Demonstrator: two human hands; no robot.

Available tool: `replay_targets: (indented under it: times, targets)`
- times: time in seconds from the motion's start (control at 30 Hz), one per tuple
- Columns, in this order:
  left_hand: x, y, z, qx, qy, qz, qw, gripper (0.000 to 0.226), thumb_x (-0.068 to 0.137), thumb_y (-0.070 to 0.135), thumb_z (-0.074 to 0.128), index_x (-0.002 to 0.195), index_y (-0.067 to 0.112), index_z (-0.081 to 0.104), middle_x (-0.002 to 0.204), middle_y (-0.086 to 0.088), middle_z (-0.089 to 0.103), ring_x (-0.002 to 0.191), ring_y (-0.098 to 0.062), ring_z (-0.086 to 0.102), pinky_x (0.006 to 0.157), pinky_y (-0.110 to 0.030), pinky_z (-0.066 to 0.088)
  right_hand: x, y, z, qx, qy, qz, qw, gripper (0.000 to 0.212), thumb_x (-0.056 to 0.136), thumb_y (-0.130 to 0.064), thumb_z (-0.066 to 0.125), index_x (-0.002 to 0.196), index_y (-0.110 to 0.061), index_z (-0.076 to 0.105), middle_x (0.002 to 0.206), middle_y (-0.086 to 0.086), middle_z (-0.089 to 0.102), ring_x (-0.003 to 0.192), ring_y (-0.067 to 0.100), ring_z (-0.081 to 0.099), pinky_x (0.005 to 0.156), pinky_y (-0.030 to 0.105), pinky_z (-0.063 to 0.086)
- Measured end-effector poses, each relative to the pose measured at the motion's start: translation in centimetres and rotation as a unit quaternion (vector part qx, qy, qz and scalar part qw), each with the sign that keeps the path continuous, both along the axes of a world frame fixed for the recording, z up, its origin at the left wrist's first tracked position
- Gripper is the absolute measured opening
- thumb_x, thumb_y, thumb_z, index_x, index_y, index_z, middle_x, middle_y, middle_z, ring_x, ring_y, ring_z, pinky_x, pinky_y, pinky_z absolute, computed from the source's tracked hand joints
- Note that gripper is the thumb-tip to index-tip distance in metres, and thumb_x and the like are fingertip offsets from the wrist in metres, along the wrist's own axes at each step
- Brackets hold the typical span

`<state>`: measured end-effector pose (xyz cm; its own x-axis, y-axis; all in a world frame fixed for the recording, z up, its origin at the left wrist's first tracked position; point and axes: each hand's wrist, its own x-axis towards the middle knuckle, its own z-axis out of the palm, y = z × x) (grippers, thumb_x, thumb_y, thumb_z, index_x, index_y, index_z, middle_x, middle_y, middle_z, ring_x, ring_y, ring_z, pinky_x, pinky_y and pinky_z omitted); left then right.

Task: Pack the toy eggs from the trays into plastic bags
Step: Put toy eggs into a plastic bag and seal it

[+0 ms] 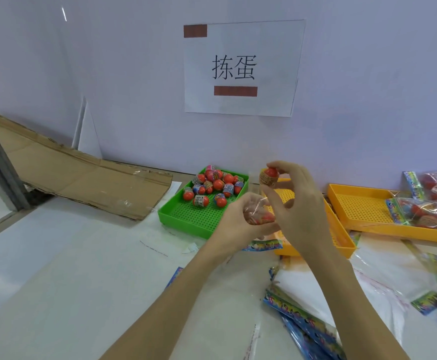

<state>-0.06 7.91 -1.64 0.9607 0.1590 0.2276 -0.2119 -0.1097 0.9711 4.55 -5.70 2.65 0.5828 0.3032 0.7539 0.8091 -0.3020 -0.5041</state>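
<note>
One toy egg (pixel 268 175) pinched in right hand (pixel 299 203) | left hand (pixel 238 216) grips plastic bag (pixel 257 215)

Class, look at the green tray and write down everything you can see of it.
The green tray is a shallow rectangular tray, seemingly plastic, with low walls and a floor perforated in a grid of small holes. It lies flat on the white table, near the wall, left of an orange tray. A cluster of toy eggs fills its far end; the near end is bare. The left hand overlaps its near right corner; contact is unclear.
</note>
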Motion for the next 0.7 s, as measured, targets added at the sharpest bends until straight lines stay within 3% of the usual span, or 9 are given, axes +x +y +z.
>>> replay_targets:
  times: [0.13, 0.27, 0.37, 0.43, 0.5, 0.63, 0.7]
  targets:
    - [0.0, 0.0, -0.2, 0.038, -0.034, 0.017, 0.999, 0.046, 0.076, 0.019, 0.092, 0.113, 0.025, 0.064, 0.097, 0.008, 0.075, 0.068, 0.001, 0.065, 0.065, -0.022, 0.056, 0.0, -0.8, 0.1, -0.050, 0.016, -0.019, 0.998, 0.037, 0.096, -0.015, 0.070, 0.130, -0.027, 0.060, 0.118, -0.009, 0.057, 0.088, -0.001, 0.062, 0.067, 0.007, 0.043]
    - [0.0, 0.3, -0.2, 0.058, -0.059, 0.045, 0.996, 0.042, 0.078, 0.033, 0.089, 0.113, 0.030, 0.066, 0.099, 0.010, 0.074, 0.073, -0.004, 0.068, 0.067, -0.030, 0.060, -0.3, -1.4, 0.4, -0.055, 0.051, 0.009, 0.997, 0.031, 0.096, -0.011, 0.067, 0.122, -0.027, 0.063, 0.113, -0.011, 0.063, 0.091, 0.002, 0.065, 0.068, 0.009, 0.047]
    - [-0.1, 0.3, -0.1, 0.060, -0.080, 0.055, 0.993, 0.037, 0.082, 0.041, 0.084, 0.112, 0.028, 0.067, 0.096, 0.004, 0.074, 0.073, -0.008, 0.069, 0.066, -0.030, 0.059, -0.4, -1.6, 0.6, -0.060, 0.065, 0.022, 0.996, 0.022, 0.098, -0.017, 0.067, 0.117, -0.028, 0.068, 0.105, -0.017, 0.066, 0.088, 0.001, 0.068, 0.069, 0.008, 0.049]
    - [-0.2, 0.2, 0.1, 0.078, -0.089, 0.060, 0.991, 0.035, 0.082, 0.047, 0.082, 0.109, 0.030, 0.065, 0.091, 0.007, 0.073, 0.071, -0.005, 0.069, 0.064, -0.023, 0.056, -0.4, -1.8, 0.8, -0.053, 0.074, 0.014, 0.996, 0.018, 0.097, -0.027, 0.069, 0.115, -0.031, 0.069, 0.095, -0.022, 0.067, 0.084, -0.004, 0.068, 0.067, 0.009, 0.051]
    - [-0.2, 0.1, 0.1, 0.103, -0.091, 0.061, 0.989, 0.036, 0.082, 0.051, 0.082, 0.107, 0.033, 0.064, 0.088, 0.013, 0.071, 0.071, -0.004, 0.069, 0.064, -0.026, 0.058, -0.3, -1.9, 0.9, -0.040, 0.075, -0.005, 0.996, 0.016, 0.096, -0.034, 0.071, 0.112, -0.031, 0.069, 0.089, -0.021, 0.069, 0.078, -0.007, 0.068, 0.065, 0.007, 0.051]
    - [0.1, 0.0, -0.2, 0.138, -0.108, 0.075, 0.982, 0.047, 0.081, 0.055, 0.083, 0.116, 0.032, 0.063, 0.092, 0.012, 0.073, 0.074, -0.006, 0.070, 0.074, -0.040, 0.063, -0.1, -1.8, 0.8, -0.028, 0.066, -0.039, 0.997, 0.018, 0.095, -0.026, 0.074, 0.110, -0.026, 0.064, 0.101, -0.010, 0.070, 0.078, -0.001, 0.066, 0.061, 0.006, 0.047]
    - [0.1, 0.1, -0.1, 0.133, -0.119, 0.076, 0.981, 0.049, 0.081, 0.052, 0.084, 0.119, 0.031, 0.063, 0.094, 0.013, 0.074, 0.077, -0.005, 0.071, 0.075, -0.035, 0.063, -0.2, -1.6, 0.7, -0.033, 0.055, -0.051, 0.997, 0.019, 0.094, -0.027, 0.075, 0.110, -0.025, 0.065, 0.103, -0.010, 0.069, 0.078, 0.003, 0.065, 0.061, 0.006, 0.044]
